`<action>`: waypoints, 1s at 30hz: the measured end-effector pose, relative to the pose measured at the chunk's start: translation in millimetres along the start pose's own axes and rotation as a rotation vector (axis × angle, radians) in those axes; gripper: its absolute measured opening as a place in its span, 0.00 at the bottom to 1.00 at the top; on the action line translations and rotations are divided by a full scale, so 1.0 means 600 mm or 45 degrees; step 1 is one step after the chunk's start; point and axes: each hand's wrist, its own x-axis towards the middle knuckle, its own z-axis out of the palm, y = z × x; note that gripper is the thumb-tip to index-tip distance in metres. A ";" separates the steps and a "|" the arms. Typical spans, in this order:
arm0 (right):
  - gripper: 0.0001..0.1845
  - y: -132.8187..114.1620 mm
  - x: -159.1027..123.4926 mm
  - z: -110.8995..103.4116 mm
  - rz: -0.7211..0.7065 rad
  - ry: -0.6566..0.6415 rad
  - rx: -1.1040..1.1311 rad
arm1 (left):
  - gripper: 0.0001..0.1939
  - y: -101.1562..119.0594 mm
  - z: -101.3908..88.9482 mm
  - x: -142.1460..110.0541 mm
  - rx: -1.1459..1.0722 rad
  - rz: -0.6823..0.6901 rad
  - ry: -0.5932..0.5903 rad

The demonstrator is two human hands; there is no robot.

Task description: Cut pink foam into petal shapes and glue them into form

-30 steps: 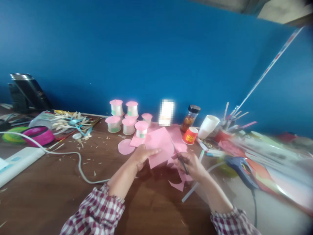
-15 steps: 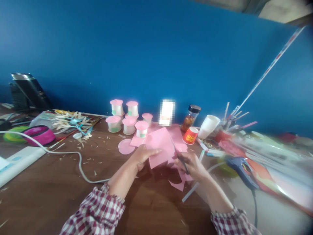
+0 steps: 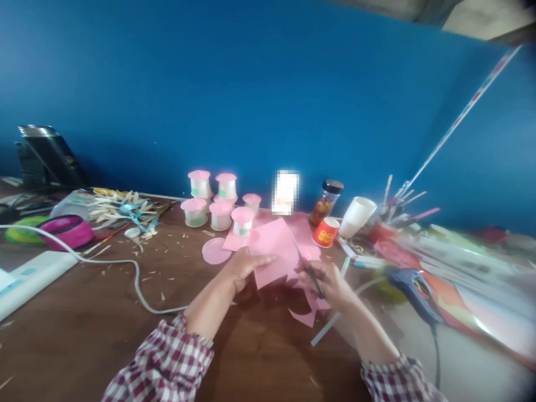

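Note:
My left hand (image 3: 243, 269) pinches the left edge of a square sheet of pink paper (image 3: 274, 248), thumb on top. In my right hand (image 3: 329, 282) is a pair of scissors (image 3: 312, 273), its blades along the paper's right edge. I cannot tell how far the blades are apart. Pink paper scraps (image 3: 305, 316) lie on the table beneath my right hand. A pink paper disc (image 3: 216, 251) rests flat to the left of the sheet. Behind it stand several white paper cups with pink tops (image 3: 220, 214), some stacked on others.
A glue gun (image 3: 412, 287) with its cord lies at the right. A red paper cup (image 3: 325, 231), a white cup (image 3: 357, 216) and a lidded jar (image 3: 326, 201) stand near the blue wall. On the left are a white cable (image 3: 138, 285), a power strip (image 3: 39, 276) and a magenta case (image 3: 69, 231).

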 end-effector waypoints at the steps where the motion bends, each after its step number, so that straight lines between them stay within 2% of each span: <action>1: 0.18 0.001 0.000 0.000 -0.002 -0.003 0.002 | 0.22 0.001 0.001 -0.001 0.003 -0.004 0.006; 6: 0.18 0.000 -0.002 0.000 0.011 0.001 0.001 | 0.20 0.002 0.001 -0.001 0.010 -0.009 0.037; 12: 0.19 -0.002 -0.002 -0.001 0.036 0.008 -0.011 | 0.21 -0.001 -0.008 0.005 0.002 0.001 -0.034; 17: 0.20 -0.005 -0.003 -0.001 0.072 0.015 0.022 | 0.22 -0.006 -0.012 0.009 0.016 -0.010 0.005; 22: 0.18 -0.006 0.001 0.011 0.012 0.063 0.037 | 0.21 -0.005 -0.006 0.006 -0.122 -0.056 0.012; 26: 0.21 -0.001 0.006 0.024 0.052 0.208 0.193 | 0.22 -0.011 0.000 0.003 -0.339 -0.043 -0.123; 30: 0.21 -0.002 0.006 0.028 0.056 0.335 0.338 | 0.19 -0.024 0.016 -0.004 -0.405 0.202 -0.379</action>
